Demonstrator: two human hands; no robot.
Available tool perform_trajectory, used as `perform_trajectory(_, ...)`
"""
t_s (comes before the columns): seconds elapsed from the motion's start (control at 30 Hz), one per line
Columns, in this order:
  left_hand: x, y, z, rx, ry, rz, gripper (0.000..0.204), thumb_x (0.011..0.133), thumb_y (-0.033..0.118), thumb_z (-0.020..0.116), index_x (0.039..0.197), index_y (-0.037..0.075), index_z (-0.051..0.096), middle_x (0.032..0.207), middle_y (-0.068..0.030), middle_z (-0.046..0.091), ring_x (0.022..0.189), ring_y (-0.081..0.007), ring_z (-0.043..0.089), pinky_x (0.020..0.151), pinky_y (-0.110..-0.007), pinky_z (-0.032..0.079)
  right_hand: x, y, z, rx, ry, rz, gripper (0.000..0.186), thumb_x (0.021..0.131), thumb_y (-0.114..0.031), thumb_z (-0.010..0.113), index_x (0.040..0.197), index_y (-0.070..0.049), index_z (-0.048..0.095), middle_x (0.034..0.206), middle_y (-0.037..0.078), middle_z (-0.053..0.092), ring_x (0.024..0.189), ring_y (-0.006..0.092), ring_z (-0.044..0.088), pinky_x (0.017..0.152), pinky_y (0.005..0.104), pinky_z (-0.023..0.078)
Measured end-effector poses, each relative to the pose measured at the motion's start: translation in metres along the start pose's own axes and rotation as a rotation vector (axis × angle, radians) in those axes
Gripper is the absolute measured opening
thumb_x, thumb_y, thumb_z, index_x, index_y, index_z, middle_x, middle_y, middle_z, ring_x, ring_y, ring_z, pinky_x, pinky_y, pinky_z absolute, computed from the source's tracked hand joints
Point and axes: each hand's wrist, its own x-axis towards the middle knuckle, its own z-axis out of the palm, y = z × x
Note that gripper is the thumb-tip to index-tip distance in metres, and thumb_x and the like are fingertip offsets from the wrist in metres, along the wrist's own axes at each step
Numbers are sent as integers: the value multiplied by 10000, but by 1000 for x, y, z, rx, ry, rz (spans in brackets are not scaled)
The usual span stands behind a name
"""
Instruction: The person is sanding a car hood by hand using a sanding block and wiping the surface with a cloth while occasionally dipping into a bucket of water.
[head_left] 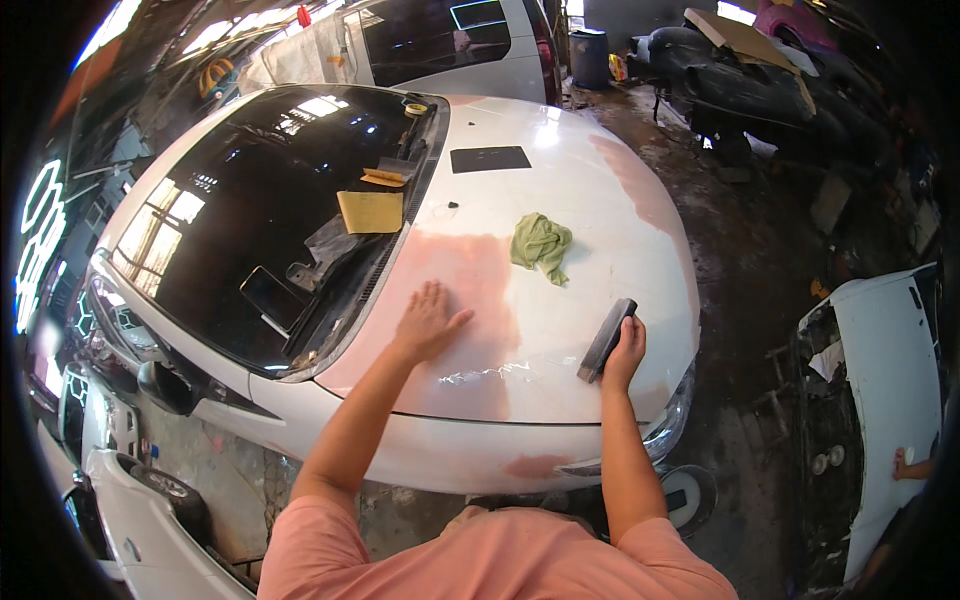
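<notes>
My left hand (428, 325) lies palm down, fingers apart, on the pinkish patch (470, 270) of a white car hood (560, 390). My right hand (628, 350) grips a long dark grey sanding block (602, 345) at the hood's right, near its front. A crumpled green cloth (540, 243) lies between and beyond my hands. Farther back on the hood is a dark rectangular sheet (490, 158). Yellow paper sheets (370, 212), a phone (266, 298) and a tape roll (416, 109) rest on the windshield area.
A van (440, 40) stands behind the car. Covered dark bulky parts (730, 90) and a blue drum (588, 60) are at the back right. A detached white panel (880, 370) stands at the right, with another person's hand (905, 468) on it. More white car bodywork (130, 530) is at the lower left.
</notes>
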Motion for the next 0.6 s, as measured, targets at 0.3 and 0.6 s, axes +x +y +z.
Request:
perform_trajectory(0.3,131,-50,14,104,145,-173,1015,1054,715,323,1637,-109,211,1734,-280,195,1640,-360,128,1332,-454,86,-2,-5,-1,-25,26,35,385,1098,-297,588,1291,33,640,1155,66,666,1043,157,588,955,306,466)
perform_trajectory(0.6,180,-55,19,28,250,-307,1038,1035,732,359,1623,-116,255,1726,-286,215,1632,-374,156,1328,-459,115,3,-2,-2,-3,10,65,357,1098,-308,590,1243,15,639,1074,37,640,959,133,576,859,277,476)
